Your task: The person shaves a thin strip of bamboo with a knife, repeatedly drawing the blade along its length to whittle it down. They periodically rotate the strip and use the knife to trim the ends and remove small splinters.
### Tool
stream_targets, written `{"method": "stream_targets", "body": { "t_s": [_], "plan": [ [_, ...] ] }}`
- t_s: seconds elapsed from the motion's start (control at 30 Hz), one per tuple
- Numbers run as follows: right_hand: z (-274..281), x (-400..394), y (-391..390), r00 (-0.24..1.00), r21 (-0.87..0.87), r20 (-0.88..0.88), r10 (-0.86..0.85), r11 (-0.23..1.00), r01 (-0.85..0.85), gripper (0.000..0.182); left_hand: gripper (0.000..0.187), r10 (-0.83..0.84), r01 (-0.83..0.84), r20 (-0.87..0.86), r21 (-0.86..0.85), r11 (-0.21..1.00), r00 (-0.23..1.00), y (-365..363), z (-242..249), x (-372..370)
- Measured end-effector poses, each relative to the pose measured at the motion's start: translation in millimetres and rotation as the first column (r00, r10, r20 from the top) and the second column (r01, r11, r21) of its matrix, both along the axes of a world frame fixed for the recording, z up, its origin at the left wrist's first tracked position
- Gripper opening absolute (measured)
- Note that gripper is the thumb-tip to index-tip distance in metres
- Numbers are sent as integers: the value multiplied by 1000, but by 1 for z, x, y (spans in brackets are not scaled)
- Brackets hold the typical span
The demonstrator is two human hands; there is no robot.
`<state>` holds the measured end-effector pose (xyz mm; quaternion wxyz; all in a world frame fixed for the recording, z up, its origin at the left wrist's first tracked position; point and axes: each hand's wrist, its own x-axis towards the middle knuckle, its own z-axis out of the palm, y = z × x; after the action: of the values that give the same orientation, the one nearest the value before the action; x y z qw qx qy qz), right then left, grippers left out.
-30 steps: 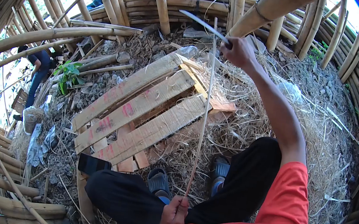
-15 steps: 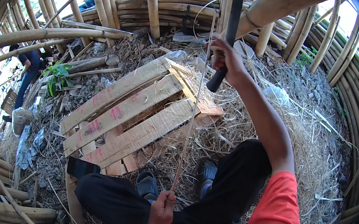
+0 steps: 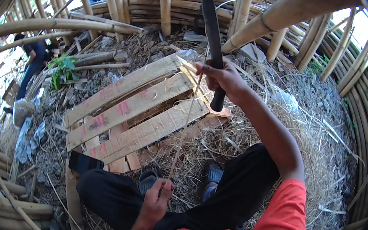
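Note:
My right hand (image 3: 224,79) is wrapped round the dark handle of a machete (image 3: 214,29), whose broad black blade points up and away from me. Its forefinger and thumb also rest at a thin bamboo strip (image 3: 185,129). Low in front of my body, my left hand (image 3: 156,199) is closed on the near end of that strip. The strip runs up from there, past the wooden pallet (image 3: 142,139), to my right hand and on behind the blade.
A phone (image 3: 85,163) lies by my left knee. Bamboo posts (image 3: 164,4) and stacked bamboo walls surround me; a thick pole (image 3: 281,16) slants overhead. Shavings (image 3: 311,163) cover the ground on the right. Another person (image 3: 34,62) bends over at far left.
The machete has turned so its blade face shows and leans left. My right hand has moved slightly down. My left hand has shifted left and up, and the strip slants more.

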<state>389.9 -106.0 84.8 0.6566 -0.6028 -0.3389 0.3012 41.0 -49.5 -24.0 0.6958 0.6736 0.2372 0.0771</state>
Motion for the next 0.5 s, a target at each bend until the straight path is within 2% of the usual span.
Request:
{"method": "stream_targets", "body": {
  "t_s": [0.07, 0.17, 0.23, 0.33, 0.43, 0.5],
  "plan": [
    [1, -21, 6, 996, -77, 22, 87, 993, -85, 27, 24, -8, 15, 55, -127, 992, 998, 7, 15, 10],
    [1, -58, 14, 982, -169, 37, 187, 969, -179, 31, 23, -25, 45, 180, -105, 993, 983, 16, 30, 28],
    [2, -82, 17, 968, -262, 133, 214, 949, -174, 37, 24, 2, 19, 193, -107, 994, 981, 21, 42, 41],
    [0, -100, 20, 894, -358, 243, 375, 892, -277, 36, 25, 49, -16, 202, -160, 987, 978, 29, 56, 52],
    [8, -99, 18, 696, -408, 452, 558, 823, -395, 27, 26, 82, -28, 205, -257, 966, 975, 35, 57, 51],
    [-2, -90, 15, 550, -388, 662, 509, 861, -329, 25, 27, 91, -32, 214, -264, 964, 973, 38, 54, 48]
  ]
}}
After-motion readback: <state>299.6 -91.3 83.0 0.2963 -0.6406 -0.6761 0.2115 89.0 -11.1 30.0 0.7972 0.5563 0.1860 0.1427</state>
